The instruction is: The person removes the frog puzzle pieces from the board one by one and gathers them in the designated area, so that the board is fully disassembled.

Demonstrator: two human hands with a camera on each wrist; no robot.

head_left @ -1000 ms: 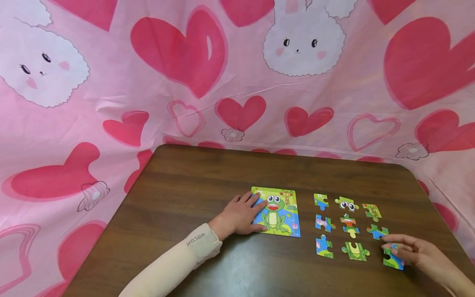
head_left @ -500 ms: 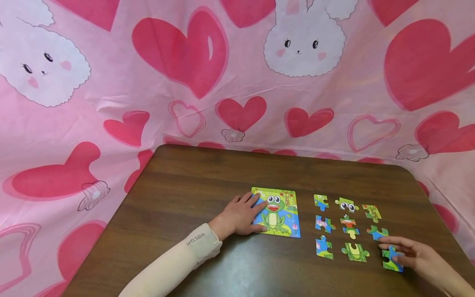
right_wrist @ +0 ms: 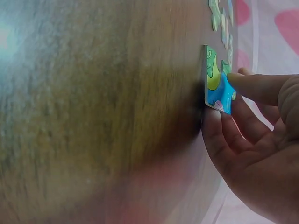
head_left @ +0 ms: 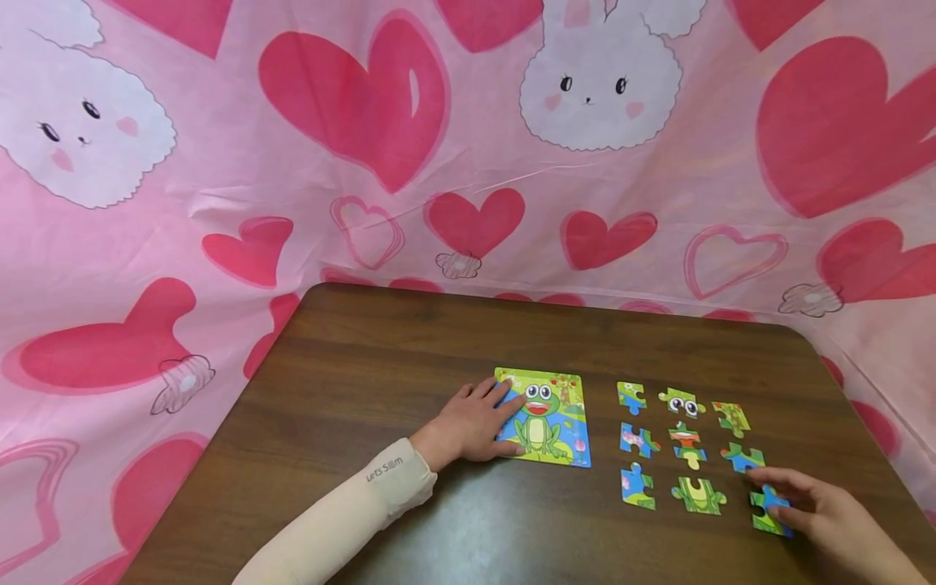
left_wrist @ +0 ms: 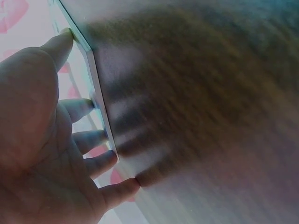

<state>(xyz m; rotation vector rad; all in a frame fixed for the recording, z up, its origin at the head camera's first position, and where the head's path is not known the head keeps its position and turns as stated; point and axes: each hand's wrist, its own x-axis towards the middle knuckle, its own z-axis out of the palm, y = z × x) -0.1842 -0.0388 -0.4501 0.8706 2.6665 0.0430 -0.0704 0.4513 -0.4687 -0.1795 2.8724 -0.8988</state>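
Note:
My left hand [head_left: 474, 422] lies with fingers spread over the left side of a square frog puzzle board [head_left: 559, 418]. In the left wrist view that hand's fingertips [left_wrist: 125, 189] reach the board's edge and the table. At the far right my right hand [head_left: 822, 505] holds a blue and green puzzle piece [head_left: 769, 520], thumb on its face and fingers curled at its edges. The right wrist view shows this puzzle piece [right_wrist: 217, 86] close to the table surface. It sits at the lower right corner of a spaced three-by-three layout of frog pieces.
Left of the held piece lies the frog-belly piece [head_left: 698, 496]; just above it is a blue and green piece [head_left: 743, 457]. The other pieces, such as the eyes piece [head_left: 682, 403], lie flat. A heart-patterned pink cloth [head_left: 468, 146] hangs behind the brown table [head_left: 409, 349].
My right hand has shifted slightly left and down, with the corner piece moving along with it. The left hand stays in place on the board.

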